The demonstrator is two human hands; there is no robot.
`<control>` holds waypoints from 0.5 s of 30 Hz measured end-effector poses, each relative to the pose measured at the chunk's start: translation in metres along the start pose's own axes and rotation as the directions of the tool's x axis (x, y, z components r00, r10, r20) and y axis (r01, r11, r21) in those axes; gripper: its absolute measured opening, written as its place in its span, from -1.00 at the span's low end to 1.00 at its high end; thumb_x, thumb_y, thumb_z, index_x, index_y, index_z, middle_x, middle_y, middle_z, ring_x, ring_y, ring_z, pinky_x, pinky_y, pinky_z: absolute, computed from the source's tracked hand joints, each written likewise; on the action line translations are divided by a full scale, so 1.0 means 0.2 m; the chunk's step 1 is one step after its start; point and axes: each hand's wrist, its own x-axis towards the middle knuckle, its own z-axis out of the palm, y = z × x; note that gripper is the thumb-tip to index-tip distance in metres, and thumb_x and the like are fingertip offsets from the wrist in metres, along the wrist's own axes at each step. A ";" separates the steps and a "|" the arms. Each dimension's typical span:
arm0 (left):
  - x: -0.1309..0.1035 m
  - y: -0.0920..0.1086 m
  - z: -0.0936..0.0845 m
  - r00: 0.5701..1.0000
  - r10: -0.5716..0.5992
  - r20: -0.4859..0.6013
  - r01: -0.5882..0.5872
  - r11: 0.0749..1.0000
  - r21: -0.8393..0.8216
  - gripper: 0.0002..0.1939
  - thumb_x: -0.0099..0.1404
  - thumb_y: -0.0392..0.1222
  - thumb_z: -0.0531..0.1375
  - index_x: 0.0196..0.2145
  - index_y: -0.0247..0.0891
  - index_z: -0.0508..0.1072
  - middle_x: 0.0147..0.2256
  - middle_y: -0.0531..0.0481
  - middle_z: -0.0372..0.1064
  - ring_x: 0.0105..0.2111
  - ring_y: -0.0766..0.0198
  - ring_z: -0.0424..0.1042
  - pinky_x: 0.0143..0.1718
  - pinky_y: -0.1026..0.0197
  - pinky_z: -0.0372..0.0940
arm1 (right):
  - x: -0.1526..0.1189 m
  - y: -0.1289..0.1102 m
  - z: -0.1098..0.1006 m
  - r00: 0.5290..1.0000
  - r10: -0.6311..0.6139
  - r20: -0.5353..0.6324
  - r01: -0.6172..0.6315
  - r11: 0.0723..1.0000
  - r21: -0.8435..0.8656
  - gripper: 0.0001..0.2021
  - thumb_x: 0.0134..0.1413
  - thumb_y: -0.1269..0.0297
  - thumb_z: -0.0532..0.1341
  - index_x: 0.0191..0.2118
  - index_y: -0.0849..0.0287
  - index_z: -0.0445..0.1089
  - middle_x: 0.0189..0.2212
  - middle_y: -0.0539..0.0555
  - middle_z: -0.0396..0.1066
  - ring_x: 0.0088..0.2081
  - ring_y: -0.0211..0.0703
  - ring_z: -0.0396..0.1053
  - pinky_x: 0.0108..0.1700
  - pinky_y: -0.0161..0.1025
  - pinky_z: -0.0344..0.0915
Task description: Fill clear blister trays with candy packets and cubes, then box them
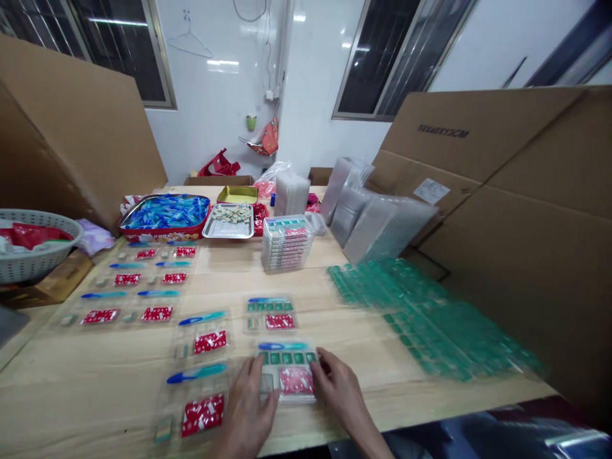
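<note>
Though crowded, table (354, 338) near wall (205, 127)

A wire hanger (190, 42) hangs on the wall (315, 76).

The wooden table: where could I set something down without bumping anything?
The table looks bare at its near left, before the cases with red packets; between those and the clear case stack; and between the right hand and the green sheets. It is crowded at the far edge and around both hands.
</note>
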 end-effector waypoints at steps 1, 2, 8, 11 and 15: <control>0.00 0.00 0.01 0.999 0.028 -0.038 -0.027 1.000 0.014 -0.49 0.23 -0.14 0.07 0.11 -0.39 0.26 0.04 -0.32 0.32 0.03 0.03 0.35 0.00 0.04 0.33 | 0.00 -0.01 -0.01 1.000 -0.004 0.003 0.004 0.999 0.048 -0.68 0.06 0.12 0.09 -0.17 0.17 0.45 -0.39 0.13 0.51 -0.37 -0.03 0.44 -0.33 -0.21 0.31; 0.00 -0.01 0.01 0.995 0.053 -0.084 -0.050 0.998 0.033 -0.49 0.23 -0.11 0.07 0.10 -0.37 0.26 0.06 -0.33 0.29 0.06 0.00 0.32 0.01 0.00 0.33 | 0.01 -0.02 -0.03 1.000 -0.011 0.006 0.010 0.996 0.090 -0.67 0.08 0.13 0.09 -0.14 0.17 0.44 -0.37 0.13 0.51 -0.38 -0.05 0.44 -0.34 -0.23 0.31; 0.29 -0.08 -0.05 0.925 0.128 -0.359 -0.101 0.991 0.094 -0.52 0.22 -0.03 0.04 0.01 -0.37 0.32 -0.01 -0.31 0.34 0.01 -0.04 0.33 0.01 -0.11 0.29 | 0.29 -0.21 -0.02 0.990 -0.099 -0.104 0.105 0.993 0.056 -0.78 0.06 0.30 0.08 -0.24 0.16 0.43 -0.35 0.12 0.49 -0.36 -0.12 0.40 -0.32 -0.29 0.27; 0.50 -0.15 -0.07 0.935 0.148 -0.322 -0.105 0.983 0.147 -0.54 0.20 0.03 0.01 -0.08 -0.34 0.37 -0.13 -0.25 0.41 -0.11 -0.03 0.39 -0.04 -0.09 0.31 | 0.46 -0.28 0.06 0.994 -0.058 -0.090 0.046 0.991 -0.126 -0.85 0.02 0.37 0.11 -0.34 0.18 0.43 -0.43 0.08 0.47 -0.36 -0.14 0.39 -0.28 -0.30 0.25; 0.61 -0.24 -0.04 0.960 0.197 -0.201 -0.160 0.970 0.184 -0.52 0.15 0.09 -0.02 -0.19 -0.32 0.42 -0.25 -0.24 0.47 -0.23 -0.08 0.45 -0.18 -0.07 0.36 | 0.51 -0.22 0.10 0.997 -0.048 -0.062 0.035 0.979 -0.202 -0.83 0.00 0.30 0.18 -0.23 0.16 0.41 -0.32 0.08 0.46 -0.26 -0.11 0.40 -0.22 -0.28 0.28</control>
